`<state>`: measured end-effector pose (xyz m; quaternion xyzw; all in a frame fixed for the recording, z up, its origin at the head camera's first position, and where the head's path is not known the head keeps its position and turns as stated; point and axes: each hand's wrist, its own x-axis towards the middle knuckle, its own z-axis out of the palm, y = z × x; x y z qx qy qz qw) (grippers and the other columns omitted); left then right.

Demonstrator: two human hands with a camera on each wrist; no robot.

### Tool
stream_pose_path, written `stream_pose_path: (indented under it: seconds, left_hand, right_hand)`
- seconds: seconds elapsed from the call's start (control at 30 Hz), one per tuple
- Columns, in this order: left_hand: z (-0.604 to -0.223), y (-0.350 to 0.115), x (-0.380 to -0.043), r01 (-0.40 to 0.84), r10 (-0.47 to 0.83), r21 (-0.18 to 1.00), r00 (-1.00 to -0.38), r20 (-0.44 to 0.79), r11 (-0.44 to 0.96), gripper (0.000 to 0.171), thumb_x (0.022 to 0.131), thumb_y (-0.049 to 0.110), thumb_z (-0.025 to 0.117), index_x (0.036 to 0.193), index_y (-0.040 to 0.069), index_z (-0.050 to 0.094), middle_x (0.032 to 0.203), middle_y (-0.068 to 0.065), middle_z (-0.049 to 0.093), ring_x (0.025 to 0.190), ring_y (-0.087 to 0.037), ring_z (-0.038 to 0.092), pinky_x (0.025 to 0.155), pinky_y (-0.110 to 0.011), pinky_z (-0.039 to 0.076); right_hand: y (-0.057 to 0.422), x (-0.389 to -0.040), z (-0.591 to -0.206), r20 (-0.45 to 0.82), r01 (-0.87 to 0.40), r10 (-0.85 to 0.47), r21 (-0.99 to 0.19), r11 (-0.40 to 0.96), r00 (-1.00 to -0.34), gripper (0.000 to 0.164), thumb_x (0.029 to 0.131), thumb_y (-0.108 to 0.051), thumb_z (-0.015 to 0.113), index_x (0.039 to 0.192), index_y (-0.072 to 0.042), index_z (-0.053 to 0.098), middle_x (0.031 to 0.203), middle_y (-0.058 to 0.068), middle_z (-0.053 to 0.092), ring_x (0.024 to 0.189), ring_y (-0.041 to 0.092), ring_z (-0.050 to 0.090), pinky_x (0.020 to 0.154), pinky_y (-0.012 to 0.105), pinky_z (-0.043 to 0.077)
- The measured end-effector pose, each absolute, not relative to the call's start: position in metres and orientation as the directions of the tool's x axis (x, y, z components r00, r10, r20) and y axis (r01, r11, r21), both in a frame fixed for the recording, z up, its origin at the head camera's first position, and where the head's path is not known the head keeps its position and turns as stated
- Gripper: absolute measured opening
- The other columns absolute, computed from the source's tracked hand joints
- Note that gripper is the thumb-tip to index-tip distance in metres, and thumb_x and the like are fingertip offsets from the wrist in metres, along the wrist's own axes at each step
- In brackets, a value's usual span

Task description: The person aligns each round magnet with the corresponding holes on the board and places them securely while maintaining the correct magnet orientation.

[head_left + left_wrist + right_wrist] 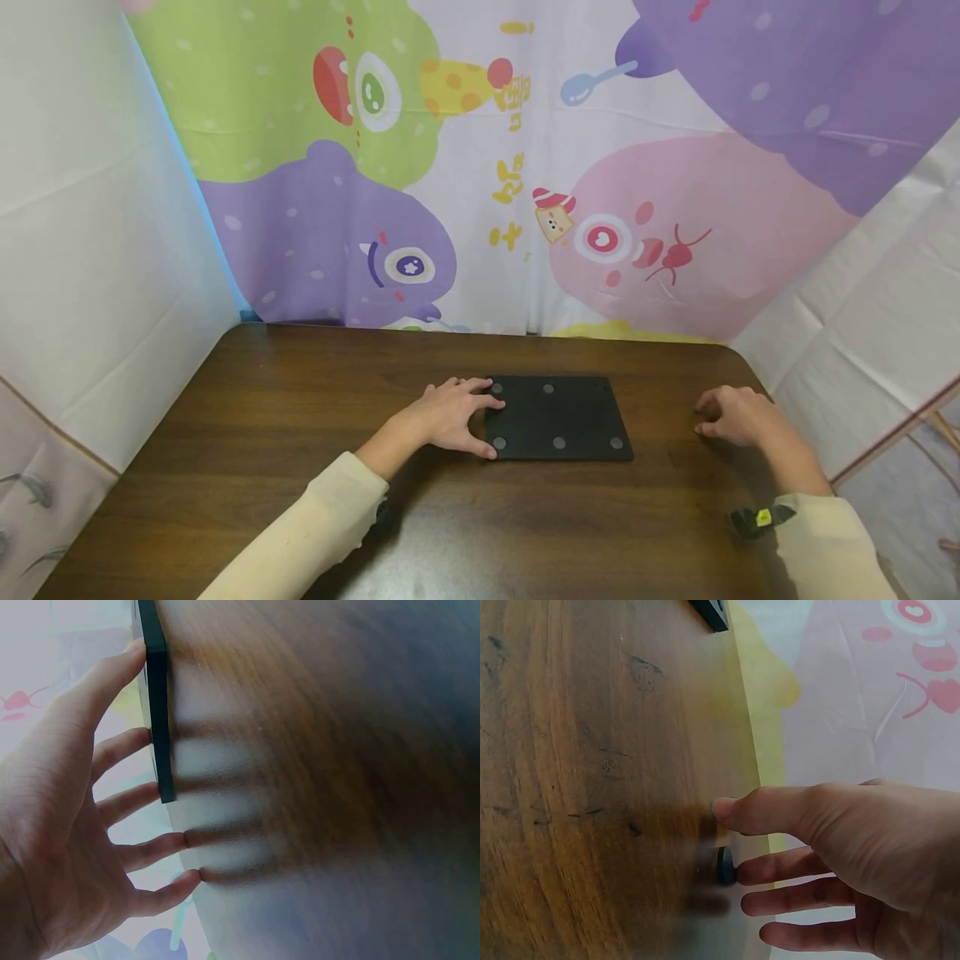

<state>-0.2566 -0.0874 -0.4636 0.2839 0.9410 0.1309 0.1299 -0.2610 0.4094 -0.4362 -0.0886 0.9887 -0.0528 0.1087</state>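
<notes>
A flat black rectangular board lies on the table with several grey round pads on its upper face. At its far right corner there are only faint small marks. My left hand rests at the board's left end, fingers spread. In the left wrist view, the thumb and two fingers touch the board, while the other two fingertips reach the tabletop. My right hand is low over the table, right of the board. Its index fingertip is at a small dark disc on the tabletop, with the thumb apart from the disc.
The brown wooden table has rounded far corners. Behind it hangs a cartoon-printed curtain. White cloth panels stand at both sides. A dark strap with a yellow tag is at the right wrist.
</notes>
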Motion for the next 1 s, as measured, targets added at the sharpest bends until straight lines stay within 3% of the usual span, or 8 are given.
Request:
stream_pose_path:
  seconds: [0.77,1.0]
  left_hand:
    - [-0.4608,-0.0874,-0.2553,0.495,0.567,0.325,-0.804,-0.178,0.806,0.081,0.090,0.064,0.087,0.162,0.035,0.062,0.185,-0.006,0.038,0.165,-0.054,0.041,0.124,-0.084,0.038]
    - [-0.4609,-0.0872,-0.2546,0.493,0.567,0.333,-0.805,-0.178,0.804,0.081,0.090,0.064,0.088,0.161,0.035,0.063,0.185,-0.006,0.038,0.165,-0.056,0.041,0.124,-0.083,0.038]
  right_hand:
    - [0.4126,-0.2601,-0.4327,-0.227,-0.175,-0.193,-0.096,0.980,-0.955,0.029,0.091,-0.016,0.091,0.117,-0.005,0.083,0.123,0.020,0.084,0.116,0.056,0.075,0.090,0.072,0.059]
    - [0.4121,-0.2600,-0.4339,-0.216,-0.182,-0.201,-0.107,0.978,-0.955,0.023,0.088,-0.011,0.091,0.110,-0.006,0.084,0.115,0.018,0.085,0.110,0.053,0.077,0.089,0.071,0.060]
